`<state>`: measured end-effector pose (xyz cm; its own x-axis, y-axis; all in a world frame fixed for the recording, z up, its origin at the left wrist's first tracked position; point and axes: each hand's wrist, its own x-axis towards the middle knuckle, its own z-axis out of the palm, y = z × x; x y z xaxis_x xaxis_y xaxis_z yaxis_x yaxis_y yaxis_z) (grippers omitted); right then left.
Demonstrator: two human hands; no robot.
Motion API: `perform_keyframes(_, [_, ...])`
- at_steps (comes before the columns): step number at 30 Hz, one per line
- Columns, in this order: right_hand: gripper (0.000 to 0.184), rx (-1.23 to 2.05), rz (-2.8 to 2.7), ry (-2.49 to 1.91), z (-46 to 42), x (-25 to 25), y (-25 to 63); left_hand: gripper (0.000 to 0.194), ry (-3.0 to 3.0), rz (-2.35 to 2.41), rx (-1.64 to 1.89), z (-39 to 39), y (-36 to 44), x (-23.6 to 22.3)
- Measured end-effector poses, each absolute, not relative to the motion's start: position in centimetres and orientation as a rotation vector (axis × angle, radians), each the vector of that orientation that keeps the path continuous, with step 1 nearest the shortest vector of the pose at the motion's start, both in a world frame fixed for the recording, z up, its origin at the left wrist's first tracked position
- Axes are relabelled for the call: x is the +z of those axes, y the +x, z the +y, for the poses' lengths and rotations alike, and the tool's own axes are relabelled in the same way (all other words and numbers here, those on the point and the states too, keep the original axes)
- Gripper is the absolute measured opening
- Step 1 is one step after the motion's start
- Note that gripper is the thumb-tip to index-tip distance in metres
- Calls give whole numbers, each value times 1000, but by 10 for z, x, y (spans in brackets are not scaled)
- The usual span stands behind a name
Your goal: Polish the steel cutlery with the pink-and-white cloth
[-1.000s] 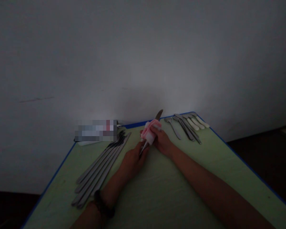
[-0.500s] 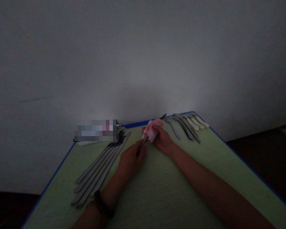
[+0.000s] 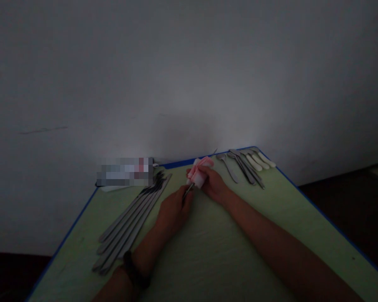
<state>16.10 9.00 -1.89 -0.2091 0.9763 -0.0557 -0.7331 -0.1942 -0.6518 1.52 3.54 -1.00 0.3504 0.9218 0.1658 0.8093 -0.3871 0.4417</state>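
Knife (image 3: 189, 191) and bunched cloth (image 3: 199, 170) meet at the middle of the head view, above the far part of the counter (image 3: 220, 251), between a fan of long forks (image 3: 122, 216) and a spoon (image 3: 229, 170). Here the left hand (image 3: 174, 212) has its grip wrapped around the knife's near end, while the right hand (image 3: 216, 184) has its grip pinching the cloth around the middle of the knife. To manage this well, I would keep the left grip firm and let the right hand do the sliding, outward to the tip with light, even pressure; the cloth should be thick beneath thumb and fingers, since an edge could press through a thin fold (its sharpness cannot be judged in such dim light). As for looks, the knife is slim and metallic, slanting up and away from the person, its narrow tip poking out beyond the cloth and a short shaft showing between the hands. The cloth is pink and white, loosely folded and apparently soft.
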Motion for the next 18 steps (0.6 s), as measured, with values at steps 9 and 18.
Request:
perform_keyframes(9, [29, 1683, -691, -595, 90, -28, 157, 38, 2224, 1498, 542, 40, 13, -10])
perform_keyframes(18, [30, 1669, -781, -658, 89, -31, 157, 36, 2224, 1512, 531, 39, 13, -10])
